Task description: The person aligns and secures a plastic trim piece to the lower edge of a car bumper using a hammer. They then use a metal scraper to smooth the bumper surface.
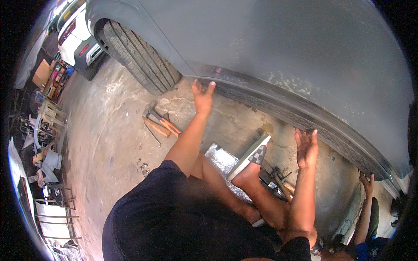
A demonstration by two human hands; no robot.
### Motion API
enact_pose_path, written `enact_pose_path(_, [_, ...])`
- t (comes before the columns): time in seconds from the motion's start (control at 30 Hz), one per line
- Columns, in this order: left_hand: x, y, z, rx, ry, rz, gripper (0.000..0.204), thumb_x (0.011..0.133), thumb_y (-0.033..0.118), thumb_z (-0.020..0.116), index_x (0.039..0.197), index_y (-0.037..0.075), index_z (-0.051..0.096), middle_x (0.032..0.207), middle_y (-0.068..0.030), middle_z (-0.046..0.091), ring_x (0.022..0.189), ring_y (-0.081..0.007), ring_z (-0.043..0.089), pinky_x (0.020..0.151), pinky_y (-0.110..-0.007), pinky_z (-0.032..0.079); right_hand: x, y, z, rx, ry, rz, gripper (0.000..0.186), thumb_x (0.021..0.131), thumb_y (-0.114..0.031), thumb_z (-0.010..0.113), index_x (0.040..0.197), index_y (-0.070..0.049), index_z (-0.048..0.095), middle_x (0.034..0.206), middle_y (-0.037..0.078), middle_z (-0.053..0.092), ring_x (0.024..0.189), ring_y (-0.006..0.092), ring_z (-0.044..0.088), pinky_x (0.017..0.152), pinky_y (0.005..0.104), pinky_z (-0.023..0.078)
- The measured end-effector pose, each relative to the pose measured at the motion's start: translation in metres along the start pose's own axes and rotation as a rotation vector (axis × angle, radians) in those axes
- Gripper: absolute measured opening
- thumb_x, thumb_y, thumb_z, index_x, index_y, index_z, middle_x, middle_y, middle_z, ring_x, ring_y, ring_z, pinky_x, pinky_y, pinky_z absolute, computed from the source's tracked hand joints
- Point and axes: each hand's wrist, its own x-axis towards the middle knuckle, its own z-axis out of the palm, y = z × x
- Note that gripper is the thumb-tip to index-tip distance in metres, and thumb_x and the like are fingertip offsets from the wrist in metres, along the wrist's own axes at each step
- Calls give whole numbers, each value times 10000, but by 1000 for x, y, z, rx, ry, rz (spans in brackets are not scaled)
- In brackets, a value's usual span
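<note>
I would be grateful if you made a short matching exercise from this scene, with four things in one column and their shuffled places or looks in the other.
Column 1
1. Left hand
2. Right hand
3. Hammer
4. Sandal

Column 2
A. Partly orange, lying on the floor
B. At the lower edge of the sill trim, well away from the tire
C. Has a checkered strap
D. At the end of the sill trim close to the tire

Pairs: 1-D, 2-B, 3-A, 4-C
</note>
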Motion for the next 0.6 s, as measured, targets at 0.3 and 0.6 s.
enact_pose_path(0.3, [-16, 9, 20, 143, -33, -171, 1168, 1001, 334, 767, 1698, 137, -150, 1732, -195, 251, 1553, -353, 340, 1242, -417, 340, -11, -8, 18, -128, 7, 1, 903, 1002, -583, 681, 1498, 107, 375, 1464, 288, 496, 1319, 408, 608, 1089, 442, 547])
enact_pose_path(0.6, [-10, -11, 2, 120, -181, 10, 1448, 839, 251, 932, 1642, 19, -250, 1730, -241, 200, 1564, -327, 294, 1288, -415, 254, -31, -2, 11, -147, 158, -191, 934, 1015, -288, 732, 1661, 17, 130, 1579, 293, 429, 1366, 417, 575, 1104, 517, 523])
